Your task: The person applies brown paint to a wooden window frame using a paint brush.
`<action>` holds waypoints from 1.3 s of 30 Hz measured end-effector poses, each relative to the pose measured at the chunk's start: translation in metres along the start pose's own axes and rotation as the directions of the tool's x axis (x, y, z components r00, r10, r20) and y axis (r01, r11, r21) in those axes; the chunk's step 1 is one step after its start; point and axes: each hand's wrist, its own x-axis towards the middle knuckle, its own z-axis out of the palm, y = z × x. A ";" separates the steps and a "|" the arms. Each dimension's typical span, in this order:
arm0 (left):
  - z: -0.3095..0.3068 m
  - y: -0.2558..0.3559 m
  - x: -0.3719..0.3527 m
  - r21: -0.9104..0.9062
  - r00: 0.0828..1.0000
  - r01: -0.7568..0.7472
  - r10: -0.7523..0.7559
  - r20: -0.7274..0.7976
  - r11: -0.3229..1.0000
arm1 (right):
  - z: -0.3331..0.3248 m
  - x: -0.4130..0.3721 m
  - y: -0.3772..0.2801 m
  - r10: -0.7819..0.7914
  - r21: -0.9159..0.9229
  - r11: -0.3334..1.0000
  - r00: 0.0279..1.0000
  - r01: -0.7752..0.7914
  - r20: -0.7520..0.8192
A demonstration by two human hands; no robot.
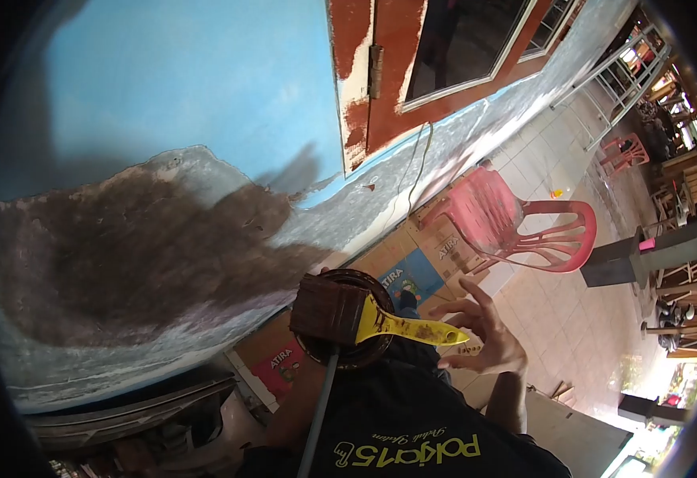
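A round can with dark brown paint on its rim (pixel 380 356) is held up in front of my body by my left hand (pixel 325 270). That hand is mostly hidden behind the can, with a fingertip showing at the upper edge. Across the can's top lies a wide brush with dark brown bristles (pixel 328 309) and a yellow handle pointing right. My right hand (pixel 484 331) is beside the handle's end, fingers and thumb spread, with no visible grip on it. A thin grey rod (pixel 324 406) runs from the can down over the black shirt.
A blue wall (pixel 189 80) with a bare, rough lower part rises at the left, beside a red-brown door frame (pixel 388 111). Flattened cardboard (pixel 412 275) lies along its foot. A pink plastic chair (pixel 492 211) stands at the right on floor tiles, near a dark post (pixel 615 261).
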 end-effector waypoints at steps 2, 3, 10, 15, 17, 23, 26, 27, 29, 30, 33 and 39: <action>-0.003 -0.003 0.001 -0.003 1.000 0.015 -0.015 -0.004 1.000 | 0.008 -0.003 0.011 -0.045 0.161 0.986 0.998 0.039 0.036; -0.005 -0.005 0.000 -0.005 1.000 0.024 -0.024 -0.009 1.000 | 0.011 -0.002 0.013 -0.075 0.229 0.971 0.997 0.067 0.027; -0.029 -0.014 -0.002 -0.014 0.994 0.100 -0.100 -0.040 0.995 | 0.014 0.008 0.005 -0.249 -0.087 0.965 0.968 0.249 0.012; -0.046 -0.020 -0.004 -0.008 0.990 0.131 -0.131 -0.055 0.991 | 0.016 0.009 -0.001 -0.313 -0.202 0.930 0.950 0.307 0.000; -0.045 -0.026 -0.004 -0.050 0.993 0.118 -0.117 0.032 0.992 | 0.014 0.007 -0.006 -0.347 -0.219 0.921 0.935 0.323 -0.078; -0.003 -0.039 0.000 -0.049 0.986 0.114 -0.107 0.124 0.992 | 0.023 -0.011 0.004 -0.256 -0.134 0.967 0.820 0.218 -0.513; 0.056 -0.032 -0.006 -0.130 0.973 0.221 -0.210 0.092 0.967 | 0.027 -0.012 -0.002 -0.213 -0.048 0.971 0.756 0.234 -0.619; 0.055 -0.034 -0.007 -0.160 0.980 0.188 -0.173 0.102 0.969 | 0.018 -0.018 0.005 -0.263 -0.226 0.962 0.736 0.152 -0.624; 0.051 -0.036 -0.007 -0.197 0.984 0.156 -0.135 0.114 0.968 | 0.013 -0.027 0.012 -0.268 -0.231 0.962 0.663 0.145 -0.699; 0.047 -0.037 -0.007 -0.203 0.985 0.154 -0.132 0.115 0.967 | 0.013 -0.026 0.009 -0.271 -0.234 0.962 0.622 0.142 -0.734; 0.036 -0.032 -0.006 -0.142 0.978 0.199 -0.189 0.086 0.970 | 0.017 -0.022 -0.007 -0.204 -0.167 0.979 0.634 0.118 -0.746; 0.043 -0.031 -0.005 -0.145 0.981 0.160 -0.141 0.131 0.976 | 0.025 -0.018 -0.030 -0.351 -0.334 0.925 0.743 0.182 -0.570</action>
